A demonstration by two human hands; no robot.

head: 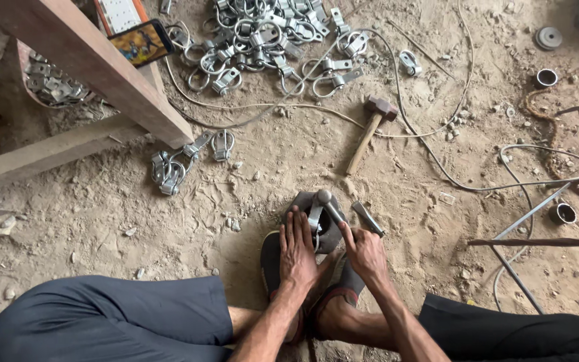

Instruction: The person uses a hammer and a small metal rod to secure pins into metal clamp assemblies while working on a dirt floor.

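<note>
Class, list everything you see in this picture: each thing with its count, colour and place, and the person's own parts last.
metal clamps: many, silver, heaped top centre
clamp cluster: few, silver, beside the beam
hammer: one, wooden handle, centre
wooden beam: one, brown, upper left
phone: one, lit screen, on the beam
wire: several, pale, right
metal cups: two, right
metal block: one, dark, under the hands
metal rod: one, grey, by the right hand
sandals: two, dark
left hand: on block
right hand: on block
</note>
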